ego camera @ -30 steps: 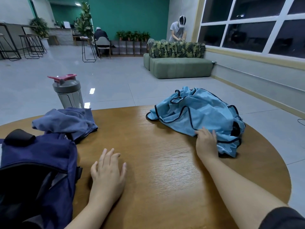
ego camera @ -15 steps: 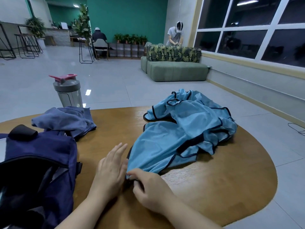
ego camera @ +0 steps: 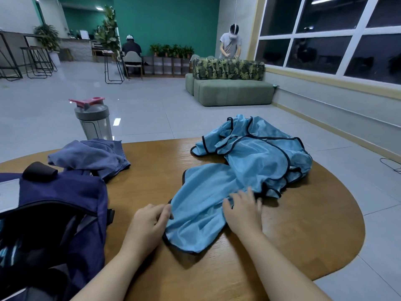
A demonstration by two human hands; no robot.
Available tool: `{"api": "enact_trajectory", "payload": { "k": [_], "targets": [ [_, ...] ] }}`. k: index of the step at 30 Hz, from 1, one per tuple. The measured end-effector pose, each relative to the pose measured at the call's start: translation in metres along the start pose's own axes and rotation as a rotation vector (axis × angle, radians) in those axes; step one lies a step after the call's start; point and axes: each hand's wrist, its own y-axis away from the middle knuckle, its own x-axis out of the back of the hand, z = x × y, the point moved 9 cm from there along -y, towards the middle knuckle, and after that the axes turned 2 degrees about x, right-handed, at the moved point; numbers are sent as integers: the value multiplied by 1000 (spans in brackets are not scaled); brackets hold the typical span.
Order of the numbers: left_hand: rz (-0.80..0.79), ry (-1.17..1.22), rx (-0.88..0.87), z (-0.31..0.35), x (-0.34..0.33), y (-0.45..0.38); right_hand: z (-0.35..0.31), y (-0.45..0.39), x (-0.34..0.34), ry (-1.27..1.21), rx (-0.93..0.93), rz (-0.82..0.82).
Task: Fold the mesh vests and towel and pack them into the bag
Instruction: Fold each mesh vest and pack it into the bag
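A: What moved in the last 0.5 s?
B: The right hand (ego camera: 243,210) let go of the vest (ego camera: 208,205) corner; its fingers now lie flat on the cloth.
A: And the left hand (ego camera: 149,222)?
B: Its fingers now curl on the edge.

A round wooden table (ego camera: 152,177) carries a dark blue bag (ego camera: 54,213) at near left and a crumpled blue towel (ego camera: 93,157) behind it. Light blue mesh vests (ego camera: 249,166) lie heaped at right, a shaker bottle (ego camera: 94,120) at far left.

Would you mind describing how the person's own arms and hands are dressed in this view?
Both forearms are bare up to the frame's bottom edge, with no sleeve showing. The left hand and right hand wear no gloves, and I see no rings, watch or bracelet.
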Motion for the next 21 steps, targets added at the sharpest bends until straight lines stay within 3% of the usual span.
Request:
{"api": "enact_trajectory", "payload": {
  "k": [6, 9, 11, 14, 17, 18, 21],
  "targets": [
    [184, 66, -12, -1, 18, -1, -46, 34, -1, -255, 382, -51],
    [152, 42, -21, 0, 14, -1, -65, 49, 0, -317, 622, -78],
    [91, 4, -22, -2, 8, -1, -66, 53, 4, -441, 681, -48],
    [-48, -123, -73, 0, -5, 1, -55, 49, 25, -611, 619, 157],
    [-159, -198, -92, 3, -17, 3, -30, 44, 49, -537, 435, 515],
    [-175, -216, -91, 3, -19, 3, -19, 40, 51, -499, 313, 566],
    [-206, -271, -79, 1, -21, 2, 20, 23, 30, -493, -157, 386]
  ]
}}
